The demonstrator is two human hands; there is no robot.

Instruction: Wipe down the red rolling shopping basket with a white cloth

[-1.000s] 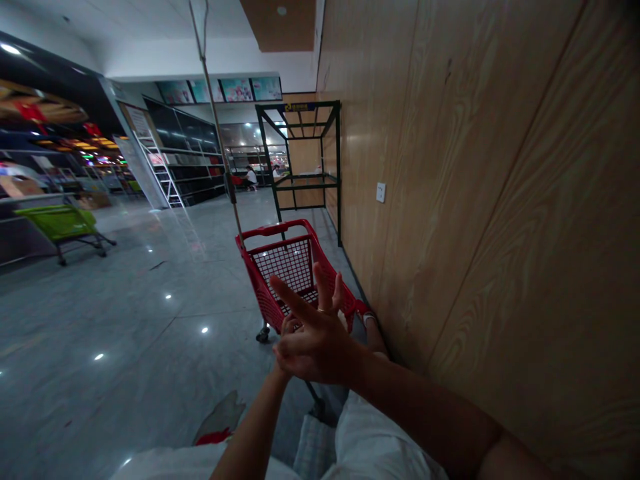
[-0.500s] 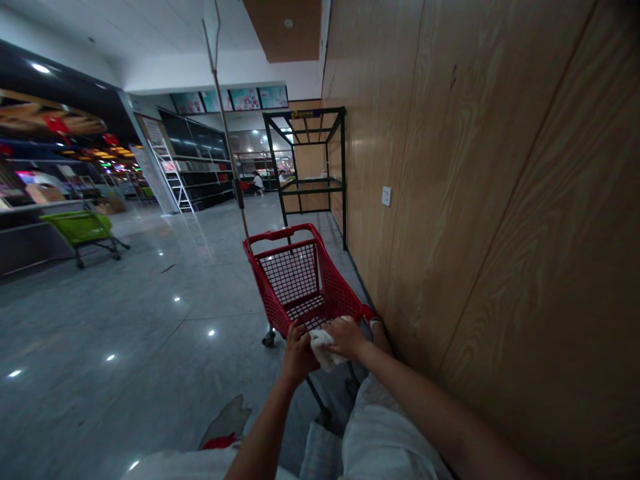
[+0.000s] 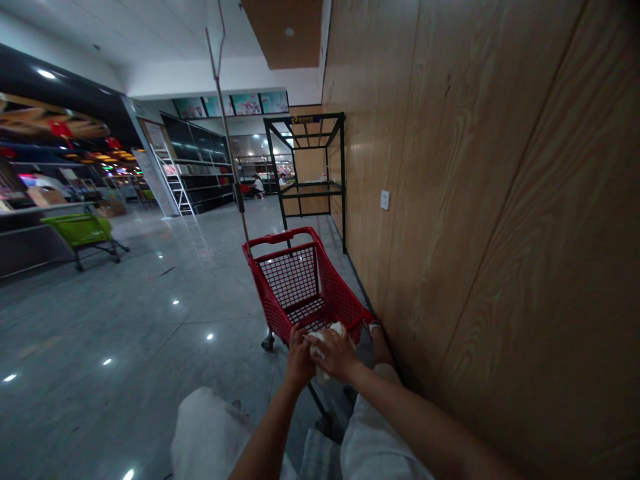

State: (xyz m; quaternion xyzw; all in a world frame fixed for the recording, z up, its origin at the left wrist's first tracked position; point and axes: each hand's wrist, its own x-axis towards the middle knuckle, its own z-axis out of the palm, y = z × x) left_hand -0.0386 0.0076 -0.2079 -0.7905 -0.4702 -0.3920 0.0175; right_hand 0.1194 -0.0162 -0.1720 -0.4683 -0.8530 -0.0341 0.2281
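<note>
A red plastic shopping cart [image 3: 330, 287] with a lattice basket stands in front of me, its near end at my hands. My left hand [image 3: 300, 358] is closed on the near rim of the basket, fingers curled over it. Beside it, almost touching, my right hand [image 3: 339, 353] presses a bunched white cloth [image 3: 336, 328] against the same rim. Part of the cloth is hidden under my right fingers.
A wood-panel wall [image 3: 450, 200] rises close on my right. Beyond the cart stands a dark metal frame rack [image 3: 345, 200]. A green cart [image 3: 83, 228] is at the left, a ladder [image 3: 181, 193] by shelves, and a person [image 3: 258, 185] crouches far back.
My right hand has slid left with the cloth, closer to my left hand, and now covers more of it. My left knee has come into view at the lower left.
</note>
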